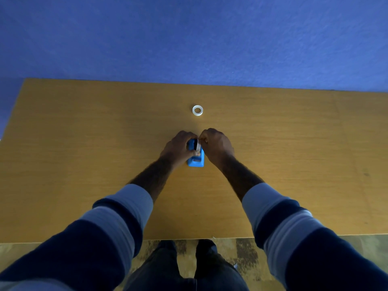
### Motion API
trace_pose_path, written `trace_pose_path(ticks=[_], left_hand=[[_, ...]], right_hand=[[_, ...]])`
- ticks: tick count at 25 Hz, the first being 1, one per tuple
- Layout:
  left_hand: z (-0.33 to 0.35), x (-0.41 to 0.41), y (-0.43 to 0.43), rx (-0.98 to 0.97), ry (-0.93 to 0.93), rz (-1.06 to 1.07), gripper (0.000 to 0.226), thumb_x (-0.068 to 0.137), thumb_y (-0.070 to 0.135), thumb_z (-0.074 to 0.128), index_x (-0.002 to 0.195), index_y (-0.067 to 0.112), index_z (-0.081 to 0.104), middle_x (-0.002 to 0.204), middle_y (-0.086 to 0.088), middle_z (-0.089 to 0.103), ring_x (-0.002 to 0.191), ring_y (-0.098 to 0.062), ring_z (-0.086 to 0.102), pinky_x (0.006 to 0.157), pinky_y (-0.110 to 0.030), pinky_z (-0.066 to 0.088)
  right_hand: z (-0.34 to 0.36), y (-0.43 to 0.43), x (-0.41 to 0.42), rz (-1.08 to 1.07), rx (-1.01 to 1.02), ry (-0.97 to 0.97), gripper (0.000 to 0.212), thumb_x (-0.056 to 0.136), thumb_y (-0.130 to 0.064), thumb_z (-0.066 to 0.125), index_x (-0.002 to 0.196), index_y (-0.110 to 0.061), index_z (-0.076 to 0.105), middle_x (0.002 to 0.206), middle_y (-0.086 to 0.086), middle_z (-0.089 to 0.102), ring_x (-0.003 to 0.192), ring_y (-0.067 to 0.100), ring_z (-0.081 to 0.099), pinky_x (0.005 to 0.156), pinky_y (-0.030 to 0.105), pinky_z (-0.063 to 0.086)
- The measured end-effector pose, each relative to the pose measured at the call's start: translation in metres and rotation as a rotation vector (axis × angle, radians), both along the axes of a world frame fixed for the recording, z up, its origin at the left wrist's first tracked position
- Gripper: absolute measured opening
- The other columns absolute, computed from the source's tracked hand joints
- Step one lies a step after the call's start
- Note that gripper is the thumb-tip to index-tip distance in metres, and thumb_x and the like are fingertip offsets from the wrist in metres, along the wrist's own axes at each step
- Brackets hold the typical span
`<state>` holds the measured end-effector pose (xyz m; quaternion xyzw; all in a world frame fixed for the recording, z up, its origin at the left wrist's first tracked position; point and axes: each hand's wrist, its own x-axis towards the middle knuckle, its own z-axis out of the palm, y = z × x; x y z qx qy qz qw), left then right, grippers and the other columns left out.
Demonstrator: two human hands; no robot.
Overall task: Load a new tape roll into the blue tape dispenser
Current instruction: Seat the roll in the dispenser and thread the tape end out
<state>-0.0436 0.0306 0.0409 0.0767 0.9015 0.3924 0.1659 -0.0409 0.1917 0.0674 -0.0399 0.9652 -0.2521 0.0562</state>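
A blue tape dispenser (pixel 196 160) stands on a wooden table (pixel 84 143), about midway between its left and right edges and roughly halfway between the near edge and the far edge, its long side running toward the person. The left hand (pixel 178 147) wraps around the far part of the dispenser from the left, fingers curled over its top and thumb pressed near the middle of the body. The right hand (pixel 216 143) comes in from the right with its fingers drawn together in a pinch at the far top of the dispenser, touching the left hand's fingertips there. Between the two hands a roll with a pale rim and dark centre (pixel 197 144) sits upright in the dispenser; whether the right fingers grip the roll itself or a strip of tape cannot be told. A second tape roll (pixel 197 110), a whitish ring, lies flat on the table beyond the hands, nearer the far edge and well apart from the dispenser. Both forearms reach out from striped sleeves (pixel 126 206) over the near edge.
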Motion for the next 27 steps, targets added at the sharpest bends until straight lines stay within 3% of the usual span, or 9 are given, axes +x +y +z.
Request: trace_pose_path(ticks=[2, 5, 8, 13, 16, 19, 22, 24, 27], left_hand=[[-0.001, 0.001, -0.005, 0.025, -0.021, -0.024, 0.061, 0.077, 0.026, 0.085, 0.133, 0.024, 0.059, 0.132, 0.004, 0.058, 0.119, -0.015, 0.058, 0.101, -0.035, 0.049], [-0.002, 0.004, -0.017, 0.087, -0.105, -0.118, 0.102, 0.067, 0.037, 0.092, 0.153, 0.03, 0.039, 0.155, 0.007, 0.043, 0.137, -0.009, 0.044, 0.113, -0.034, 0.039], [-0.003, 0.008, -0.021, -0.016, -0.011, -0.284, 0.126, 0.059, 0.036, 0.096, 0.159, 0.038, 0.019, 0.166, 0.01, 0.029, 0.149, -0.013, 0.033, 0.115, -0.037, 0.034], [-0.005, 0.012, -0.019, -0.131, 0.132, -0.3, 0.109, 0.067, 0.026, 0.092, 0.153, 0.039, 0.027, 0.158, 0.008, 0.039, 0.141, -0.018, 0.045, 0.112, -0.049, 0.044], [-0.004, 0.014, -0.02, -0.171, 0.133, -0.296, 0.109, 0.068, 0.026, 0.091, 0.153, 0.041, 0.025, 0.162, 0.01, 0.034, 0.141, -0.019, 0.046, 0.11, -0.045, 0.046], [-0.002, 0.014, -0.018, -0.218, 0.123, -0.299, 0.111, 0.068, 0.026, 0.091, 0.153, 0.043, 0.022, 0.165, 0.016, 0.027, 0.141, -0.02, 0.046, 0.102, -0.042, 0.046], [0.001, 0.014, -0.017, -0.233, 0.076, -0.291, 0.112, 0.07, 0.026, 0.09, 0.154, 0.044, 0.019, 0.167, 0.018, 0.023, 0.144, -0.019, 0.042, 0.104, -0.043, 0.044], [0.002, 0.014, -0.016, -0.231, 0.064, -0.283, 0.112, 0.071, 0.026, 0.089, 0.155, 0.045, 0.018, 0.167, 0.018, 0.022, 0.145, -0.018, 0.04, 0.107, -0.046, 0.046], [0.003, 0.016, -0.017, -0.239, 0.078, -0.284, 0.112, 0.071, 0.026, 0.089, 0.155, 0.045, 0.018, 0.167, 0.018, 0.022, 0.144, -0.019, 0.041, 0.106, -0.048, 0.047]], right_hand=[[-0.001, -0.002, 0.001, 0.002, 0.032, 0.031, 0.014, 0.097, -0.017, 0.058, 0.09, -0.009, 0.067, 0.086, 0.007, 0.065, 0.068, 0.018, 0.057, 0.053, 0.029, 0.041], [-0.002, -0.005, 0.006, 0.011, 0.072, 0.094, 0.011, 0.096, -0.016, 0.062, 0.089, -0.008, 0.066, 0.082, 0.006, 0.064, 0.061, 0.013, 0.052, 0.046, 0.019, 0.03], [-0.001, -0.004, 0.008, 0.03, 0.076, 0.132, 0.01, 0.095, -0.014, 0.062, 0.089, -0.008, 0.067, 0.082, 0.006, 0.065, 0.061, 0.011, 0.049, 0.046, 0.016, 0.025], [-0.002, -0.005, 0.017, 0.073, 0.101, 0.16, 0.009, 0.094, -0.015, 0.063, 0.091, -0.007, 0.067, 0.085, 0.007, 0.065, 0.07, 0.019, 0.06, 0.051, 0.028, 0.042], [-0.003, -0.004, 0.031, 0.135, 0.149, 0.223, 0.011, 0.089, -0.011, 0.069, 0.099, -0.006, 0.067, 0.089, 0.009, 0.067, 0.078, 0.022, 0.064, 0.053, 0.026, 0.039], [-0.004, -0.003, 0.045, 0.156, 0.21, 0.239, 0.025, 0.084, -0.009, 0.074, 0.107, -0.004, 0.066, 0.095, 0.011, 0.069, 0.083, 0.024, 0.065, 0.057, 0.032, 0.051], [-0.007, -0.005, 0.066, 0.161, 0.188, 0.267, 0.01, 0.091, -0.013, 0.065, 0.1, -0.007, 0.066, 0.091, 0.008, 0.067, 0.077, 0.02, 0.062, 0.057, 0.03, 0.051], [-0.008, -0.006, 0.078, 0.078, 0.106, 0.217, 0.01, 0.095, -0.014, 0.058, 0.097, -0.009, 0.066, 0.09, 0.005, 0.064, 0.074, 0.015, 0.057, 0.056, 0.028, 0.048], [-0.008, -0.009, 0.072, -0.321, -0.187, -0.044, 0.014, 0.094, -0.013, 0.056, 0.089, -0.007, 0.068, 0.082, 0.006, 0.064, 0.068, 0.014, 0.057, 0.055, 0.03, 0.046]])
